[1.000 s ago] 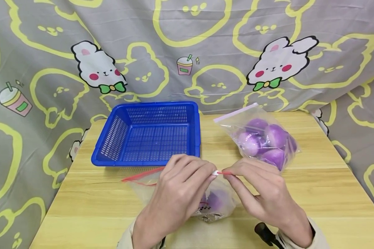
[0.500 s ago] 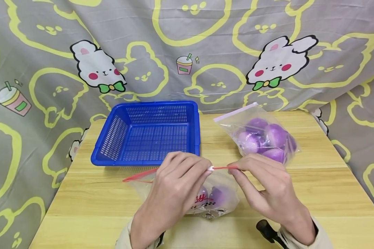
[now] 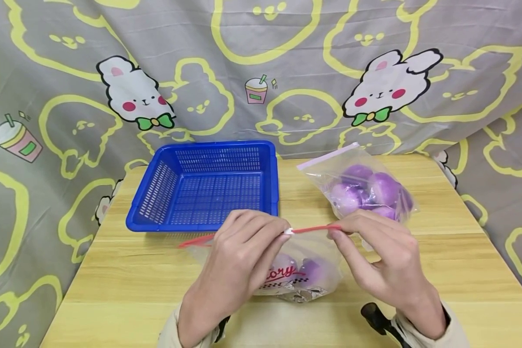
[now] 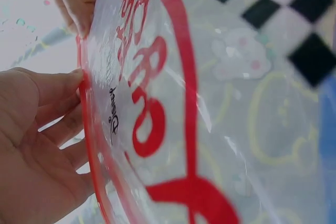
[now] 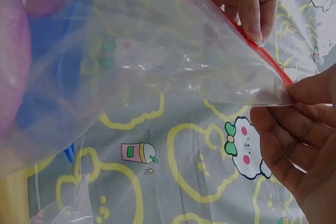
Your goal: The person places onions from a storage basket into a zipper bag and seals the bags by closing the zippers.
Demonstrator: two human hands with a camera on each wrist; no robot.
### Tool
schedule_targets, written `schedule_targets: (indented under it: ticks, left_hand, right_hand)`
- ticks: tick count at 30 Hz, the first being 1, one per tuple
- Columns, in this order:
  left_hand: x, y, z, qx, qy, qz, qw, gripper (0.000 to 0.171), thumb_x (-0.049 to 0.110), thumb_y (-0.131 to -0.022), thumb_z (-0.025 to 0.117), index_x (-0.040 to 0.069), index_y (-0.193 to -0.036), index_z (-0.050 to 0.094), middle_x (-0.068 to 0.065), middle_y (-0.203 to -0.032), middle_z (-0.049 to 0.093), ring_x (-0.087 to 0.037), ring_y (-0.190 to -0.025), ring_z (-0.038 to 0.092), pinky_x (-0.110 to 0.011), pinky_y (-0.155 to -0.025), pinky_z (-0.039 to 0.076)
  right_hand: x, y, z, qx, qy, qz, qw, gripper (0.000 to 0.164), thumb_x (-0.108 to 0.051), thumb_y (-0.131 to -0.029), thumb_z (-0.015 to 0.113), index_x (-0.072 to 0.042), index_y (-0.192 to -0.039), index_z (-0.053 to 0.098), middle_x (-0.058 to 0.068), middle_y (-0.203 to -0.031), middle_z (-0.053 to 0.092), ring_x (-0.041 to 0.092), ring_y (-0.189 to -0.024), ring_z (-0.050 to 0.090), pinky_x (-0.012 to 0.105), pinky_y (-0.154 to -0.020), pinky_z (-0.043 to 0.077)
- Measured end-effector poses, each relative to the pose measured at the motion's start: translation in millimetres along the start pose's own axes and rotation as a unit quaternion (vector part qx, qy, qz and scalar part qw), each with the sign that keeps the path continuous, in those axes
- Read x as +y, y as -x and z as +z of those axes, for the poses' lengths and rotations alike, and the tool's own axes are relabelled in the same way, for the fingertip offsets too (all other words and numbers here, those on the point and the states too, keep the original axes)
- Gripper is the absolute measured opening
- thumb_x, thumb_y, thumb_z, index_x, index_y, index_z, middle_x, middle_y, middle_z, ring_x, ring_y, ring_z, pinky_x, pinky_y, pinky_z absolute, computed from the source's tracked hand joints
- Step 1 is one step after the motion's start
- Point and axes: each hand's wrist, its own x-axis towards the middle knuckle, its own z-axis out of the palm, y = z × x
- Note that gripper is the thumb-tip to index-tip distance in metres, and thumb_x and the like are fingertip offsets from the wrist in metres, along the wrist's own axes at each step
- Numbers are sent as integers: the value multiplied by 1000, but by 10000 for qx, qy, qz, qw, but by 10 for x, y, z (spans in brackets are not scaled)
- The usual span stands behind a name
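Observation:
A clear zip bag (image 3: 326,246) with a red closure strip, red lettering and a black checkered print hangs between my hands, with purple-and-white round things inside. My left hand (image 3: 237,270) pinches the white slider (image 3: 289,231) on the strip. At the strip's right end, my right hand (image 3: 387,263) pinches the bag's corner between thumb and fingers. The strip is taut between the hands and its left part stands parted. From the right wrist view, the right hand (image 5: 310,145) holds the corner (image 5: 278,95). In the left wrist view the left hand (image 4: 42,135) pinches the red strip.
A blue perforated basket (image 3: 135,220) stands at the back left of the wooden table (image 3: 452,270). Right of it lies a second zip bag (image 3: 322,166) with a pale purple strip, filled with several purple round things. Patterned grey cloth (image 3: 261,135) hangs behind the table.
My left hand and the white slider have moved left along the strip, while the right hand has shifted right and up a little. A longer stretch of red strip and more lettering show between them.

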Motion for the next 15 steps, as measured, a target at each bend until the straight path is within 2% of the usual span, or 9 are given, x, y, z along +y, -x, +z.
schedule_targets:
  ticks: [7, 15]
  left_hand:
    - [-36, 3, 7, -9, 49, -84, 10000, 16, 15, -101, 59, 7, -100, 73, -1, -94, 72, -15, -91, 66, -33, -83, 50]
    - [-60, 2, -13, -87, 144, -264, 9995, 15, 15, -100, 60, 7, -101, 73, 0, -96, 72, -15, -93, 66, -33, -84, 49]
  right_hand:
    - [38, 21, -32, 158, 94, 43, 9998, 26, -14, -95, 67, 6, -78, 71, 8, -72, 69, 17, -66, 65, 19, -78, 53]
    - [58, 30, -74, 195, 145, 181, 9995, 27, -15, -95, 67, 6, -78, 71, 7, -71, 69, 15, -65, 64, 16, -77, 52]
